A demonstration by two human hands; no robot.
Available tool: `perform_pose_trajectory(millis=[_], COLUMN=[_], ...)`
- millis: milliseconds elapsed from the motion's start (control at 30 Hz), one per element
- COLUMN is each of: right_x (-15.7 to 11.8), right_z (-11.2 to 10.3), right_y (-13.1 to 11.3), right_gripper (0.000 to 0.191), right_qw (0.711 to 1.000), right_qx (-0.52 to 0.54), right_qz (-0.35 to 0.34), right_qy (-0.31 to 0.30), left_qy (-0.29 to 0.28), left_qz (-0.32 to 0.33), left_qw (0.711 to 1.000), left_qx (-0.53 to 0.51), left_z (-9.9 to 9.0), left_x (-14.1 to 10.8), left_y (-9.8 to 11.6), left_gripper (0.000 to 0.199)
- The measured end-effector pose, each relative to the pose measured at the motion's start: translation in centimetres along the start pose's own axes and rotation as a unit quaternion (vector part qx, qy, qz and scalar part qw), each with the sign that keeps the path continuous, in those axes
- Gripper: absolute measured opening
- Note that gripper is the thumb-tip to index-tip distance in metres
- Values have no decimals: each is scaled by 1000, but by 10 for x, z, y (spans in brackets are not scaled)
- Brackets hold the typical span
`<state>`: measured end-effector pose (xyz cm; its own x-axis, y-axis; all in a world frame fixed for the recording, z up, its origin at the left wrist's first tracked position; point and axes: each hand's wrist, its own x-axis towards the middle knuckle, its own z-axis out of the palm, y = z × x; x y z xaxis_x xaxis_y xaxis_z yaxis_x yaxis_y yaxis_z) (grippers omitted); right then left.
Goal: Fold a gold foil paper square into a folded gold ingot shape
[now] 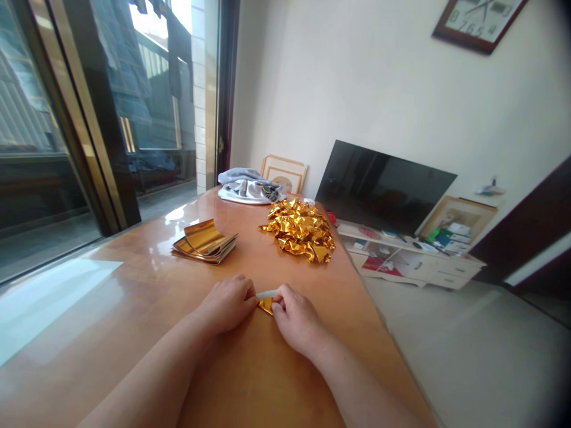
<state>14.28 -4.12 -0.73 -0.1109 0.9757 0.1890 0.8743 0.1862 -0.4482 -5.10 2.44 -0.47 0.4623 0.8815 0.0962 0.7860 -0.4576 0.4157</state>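
**A small gold foil piece (pixel 266 306) between the left hand (pixel 227 304) and the right hand (pixel 297 318)**

Both hands are close together near the middle of the table, and their fingers are narrow and pinching. The small gold foil piece sits just between them, with a pale strip (pixel 267 294) along its upper side. The long axis of this strip goes almost straight across the view, from left to right, so it lies crosswise to the two forearms. The left fingertips touch its left end, and the right fingers cover its right end. Neither hand is clearly nearer, and the fingers hide part of the piece, so I cannot see its full shape.

Farther ahead on the glossy wooden table (pixel 250 374), a stack of gold foil sheets (pixel 205 241) lies on the left side. A heap of crumpled gold foil (pixel 298 230) lies on the right side, and a bundle of grey and white cloth (pixel 247 187) is behind it. Beyond the table edge, a dark flat-screen TV (pixel 383 187) leans above a low white cabinet (pixel 414 264).
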Motion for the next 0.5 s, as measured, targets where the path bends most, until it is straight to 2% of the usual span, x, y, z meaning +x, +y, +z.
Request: perform_pose_trajectory(millis=[300, 500], right_x=[-6, -13], right_z=[-11, -20], right_y=[4, -5], right_gripper=[27, 26], right_qw=[994, 992], right_qx=[47, -11], right_qz=[-97, -110], right_qy=[-28, -58], left_qy=[6, 12], left_qz=[5, 4], left_qw=[1000, 1000], left_qx=[4, 19], left_z=[1, 1], left_x=[-1, -1], left_y=[0, 0], left_gripper=[22, 20])
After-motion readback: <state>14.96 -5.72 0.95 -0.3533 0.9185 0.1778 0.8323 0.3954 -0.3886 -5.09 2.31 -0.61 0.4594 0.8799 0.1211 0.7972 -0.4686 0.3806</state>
